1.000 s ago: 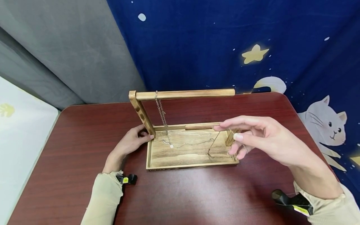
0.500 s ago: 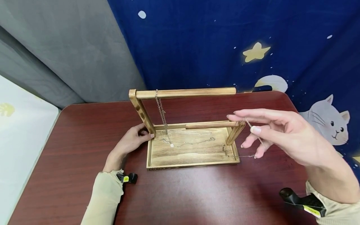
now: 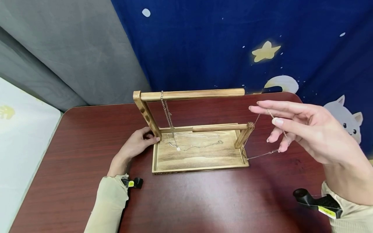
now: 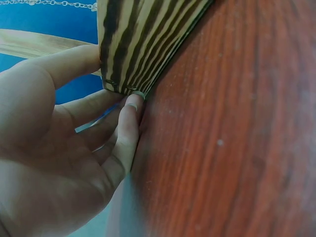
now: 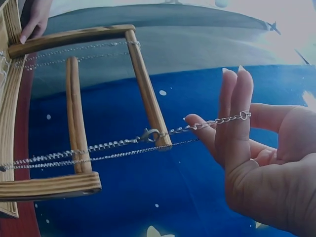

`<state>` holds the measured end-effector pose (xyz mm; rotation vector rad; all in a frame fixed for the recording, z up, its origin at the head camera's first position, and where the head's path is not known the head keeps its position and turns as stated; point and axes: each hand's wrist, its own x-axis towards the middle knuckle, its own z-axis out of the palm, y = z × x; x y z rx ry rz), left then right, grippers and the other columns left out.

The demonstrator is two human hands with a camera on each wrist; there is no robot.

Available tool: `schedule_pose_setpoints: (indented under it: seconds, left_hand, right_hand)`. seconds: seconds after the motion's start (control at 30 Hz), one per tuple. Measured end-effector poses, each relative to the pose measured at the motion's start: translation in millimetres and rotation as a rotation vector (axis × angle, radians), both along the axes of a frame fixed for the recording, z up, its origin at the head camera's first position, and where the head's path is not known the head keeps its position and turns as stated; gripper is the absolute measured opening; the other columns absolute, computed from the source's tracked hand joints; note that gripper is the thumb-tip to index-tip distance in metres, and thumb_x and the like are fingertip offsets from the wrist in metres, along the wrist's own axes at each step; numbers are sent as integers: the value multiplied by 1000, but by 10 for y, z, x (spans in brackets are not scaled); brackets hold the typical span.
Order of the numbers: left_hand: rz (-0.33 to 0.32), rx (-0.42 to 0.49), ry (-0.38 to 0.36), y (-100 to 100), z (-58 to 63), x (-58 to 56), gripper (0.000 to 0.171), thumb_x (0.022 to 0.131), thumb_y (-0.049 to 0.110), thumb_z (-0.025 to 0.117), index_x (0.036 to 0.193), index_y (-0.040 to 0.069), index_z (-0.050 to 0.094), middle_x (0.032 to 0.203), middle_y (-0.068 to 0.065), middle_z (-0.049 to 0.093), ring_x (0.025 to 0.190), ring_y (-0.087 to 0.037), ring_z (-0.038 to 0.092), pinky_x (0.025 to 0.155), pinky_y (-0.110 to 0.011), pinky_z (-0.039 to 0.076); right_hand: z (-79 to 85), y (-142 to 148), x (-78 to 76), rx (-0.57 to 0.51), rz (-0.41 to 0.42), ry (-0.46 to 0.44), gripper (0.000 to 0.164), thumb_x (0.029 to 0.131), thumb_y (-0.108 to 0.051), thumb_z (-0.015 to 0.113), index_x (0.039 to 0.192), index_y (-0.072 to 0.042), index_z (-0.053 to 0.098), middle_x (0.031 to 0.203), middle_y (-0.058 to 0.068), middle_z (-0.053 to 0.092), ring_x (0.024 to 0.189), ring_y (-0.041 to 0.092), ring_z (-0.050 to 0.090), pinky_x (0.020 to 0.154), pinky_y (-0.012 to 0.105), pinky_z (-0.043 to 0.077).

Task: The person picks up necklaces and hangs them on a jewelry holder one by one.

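Observation:
A wooden jewelry stand has a top bar [image 3: 201, 94], a lower bar [image 3: 218, 128] and a tray [image 3: 201, 168] as its base. At its left end, my left hand [image 3: 134, 144] grips the corner by the left post [image 3: 148, 118]; in the left wrist view, fingers bear on the striped wood [image 4: 143, 39]. My right hand [image 3: 309, 132], right of the stand, pinches a thin chain necklace [image 3: 263, 154] between thumb and fingers. In the right wrist view, the chain [image 5: 217, 121] crosses the fingers, a lobster clasp [image 5: 148, 134] along it. Its far part reaches the tray's right edge, partly hidden by the right post [image 3: 244, 137].
Another necklace [image 3: 166, 111] hangs from the top bar's left part, its round pendant [image 3: 178, 149] over the tray. A silver chain [image 3: 201, 147] and a finer pale chain [image 3: 198, 136] lie inside. The stand is on a reddish-brown table [image 3: 204, 200]; a blue curtain [image 3: 198, 48] hangs behind.
My right hand has moved right and up, away from the tray. The pinched necklace has been drawn along, its lower part sliding to the tray's right edge. My left hand has stayed put.

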<state>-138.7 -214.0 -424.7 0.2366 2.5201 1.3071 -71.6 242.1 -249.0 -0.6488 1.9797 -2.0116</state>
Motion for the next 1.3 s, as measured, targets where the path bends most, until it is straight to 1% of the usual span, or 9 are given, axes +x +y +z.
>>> schedule_pose_setpoints:
  seconds: [0.1, 0.17, 0.33, 0.53, 0.63, 0.73, 0.87, 1.07, 1.3]
  left_hand:
    - [2, -3, -1, -4, -16, -7, 39, 94, 26, 71, 125, 5, 62, 90, -8, 65, 83, -21, 56, 78, -32, 43]
    - [5, -7, 1, -8, -33, -12, 39, 93, 25, 71, 125, 5, 62, 90, -8, 65, 84, -21, 56, 78, -32, 43]
    - [10, -2, 5, -7, -57, -11, 37, 93, 23, 71, 123, 4, 62, 89, -8, 66, 82, -21, 57, 77, -30, 44]
    - [-6, 24, -6, 1, -61, -3, 42, 94, 22, 70, 129, 2, 59, 89, -8, 67, 83, -21, 57, 77, -28, 44]
    - [-15, 24, -6, 3, -62, -5, 43, 94, 21, 70, 131, 2, 58, 89, -8, 67, 83, -20, 58, 77, -29, 44]
    - [-13, 20, 0, 0, -50, -9, 43, 94, 21, 69, 131, 2, 57, 89, -8, 67, 83, -20, 58, 77, -29, 44]
    - [-8, 21, 4, -5, -38, -11, 44, 94, 21, 69, 131, 2, 57, 89, -8, 67, 83, -20, 58, 77, -28, 44]
    - [-5, 11, 2, -9, -33, -7, 43, 94, 23, 70, 131, 3, 57, 89, -8, 67, 83, -20, 58, 79, -31, 44]
    - [-1, 5, -2, -2, -17, 5, 42, 94, 23, 70, 130, 3, 58, 89, -8, 67, 83, -20, 57, 79, -32, 43]
  right_hand:
    - [35, 18, -12, 27, -61, -13, 44, 98, 16, 43, 142, 11, 43, 135, 18, 59, 68, 26, 64, 52, 34, 54]
    - [37, 31, -33, 20, -75, -23, 43, 98, 16, 44, 142, 11, 44, 133, 18, 61, 67, 25, 64, 53, 34, 54]
    - [-13, 81, -123, -71, -55, -41, 44, 97, 18, 44, 141, 11, 45, 131, 18, 62, 65, 21, 63, 51, 31, 53]
    - [-5, 117, -196, -100, -91, -90, 45, 98, 16, 46, 142, 10, 44, 130, 16, 63, 57, 17, 56, 44, 28, 46]
    - [9, 123, -219, -122, -94, -87, 47, 98, 16, 45, 144, 9, 43, 133, 16, 61, 55, 18, 52, 43, 29, 43]
    - [36, 108, -251, -140, -90, -75, 47, 98, 16, 43, 144, 9, 42, 136, 17, 59, 55, 19, 52, 44, 28, 44]
    - [85, 79, -291, -120, -86, -77, 45, 100, 12, 44, 145, 8, 42, 139, 16, 57, 59, 20, 55, 47, 28, 48]
    - [136, 6, -374, -93, -73, -71, 45, 100, 10, 47, 145, 7, 44, 141, 15, 56, 69, 20, 63, 58, 30, 55]
    - [159, -72, -459, -75, -55, -95, 45, 101, 5, 50, 145, 3, 45, 140, 15, 57, 70, 18, 63, 55, 24, 50]
